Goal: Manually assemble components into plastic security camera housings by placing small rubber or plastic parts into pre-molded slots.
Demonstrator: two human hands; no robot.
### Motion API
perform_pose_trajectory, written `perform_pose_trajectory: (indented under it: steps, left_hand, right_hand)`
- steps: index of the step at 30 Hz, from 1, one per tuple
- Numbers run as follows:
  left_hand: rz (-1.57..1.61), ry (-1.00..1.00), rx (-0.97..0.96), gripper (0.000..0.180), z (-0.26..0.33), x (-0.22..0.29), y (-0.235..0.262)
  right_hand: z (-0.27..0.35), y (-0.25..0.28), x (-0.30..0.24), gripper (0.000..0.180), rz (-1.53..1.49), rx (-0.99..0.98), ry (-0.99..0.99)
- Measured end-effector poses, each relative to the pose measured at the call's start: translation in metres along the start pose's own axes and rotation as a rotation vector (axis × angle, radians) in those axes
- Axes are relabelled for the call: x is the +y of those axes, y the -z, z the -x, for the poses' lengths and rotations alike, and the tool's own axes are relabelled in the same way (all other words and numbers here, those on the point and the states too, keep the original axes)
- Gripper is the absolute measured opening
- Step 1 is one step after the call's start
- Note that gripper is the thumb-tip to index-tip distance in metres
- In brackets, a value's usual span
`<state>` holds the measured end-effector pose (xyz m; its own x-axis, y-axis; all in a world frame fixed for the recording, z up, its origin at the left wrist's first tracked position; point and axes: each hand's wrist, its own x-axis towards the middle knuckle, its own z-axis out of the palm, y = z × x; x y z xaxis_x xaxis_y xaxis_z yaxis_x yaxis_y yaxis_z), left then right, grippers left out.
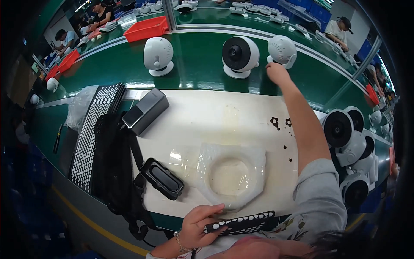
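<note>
Left fingers (210, 210) pinch a strip (252, 222); right fingers (270, 67), grip unclear, could nudge over the fan (282, 48) beyond the ring (256, 175).

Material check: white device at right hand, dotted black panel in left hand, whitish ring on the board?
White device: probably moulded plastic, satin; smooth curved shell, neat vent pattern.
Dotted black panel: maybe plastic or card; looks flat and stiff, finish unclear.
Whitish ring: possibly foam under clear film or tape; thick, milky body with glossy glints.
</note>
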<state>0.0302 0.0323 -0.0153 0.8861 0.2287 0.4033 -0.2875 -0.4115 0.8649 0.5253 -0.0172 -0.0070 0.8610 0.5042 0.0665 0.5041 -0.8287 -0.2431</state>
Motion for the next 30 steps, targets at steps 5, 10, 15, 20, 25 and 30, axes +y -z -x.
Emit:
perform_pose_trajectory:
  steps: [5,10,15,20,25,30]
  left_hand:
    - [-0.022,0.047,-0.033,0.021,-0.002,0.001,0.002]
    - [0.015,0.071,-0.018,0.018,-0.004,0.003,-0.001]
    - [0.047,0.055,-0.011,0.015,0.0,0.009,-0.002]
    - [0.062,0.154,0.037,0.026,0.008,0.014,-0.007]
    - [0.065,0.036,0.093,0.026,0.014,0.012,-0.008]
    - [0.046,0.027,0.111,0.018,0.024,0.019,-0.016]
  right_hand:
    - [-0.05,-0.034,0.04,0.075,0.114,0.064,-0.209]
    - [-0.01,0.004,0.022,0.054,0.364,0.209,-0.247]
    - [0.035,0.063,0.061,0.025,0.373,0.415,0.02]
    - [0.162,0.112,0.011,0.026,-0.758,0.471,-0.055]
    - [0.279,0.095,-0.062,0.021,-1.606,-0.041,0.081]
    - [0.329,0.058,-0.108,0.029,-1.631,-0.303,-0.074]
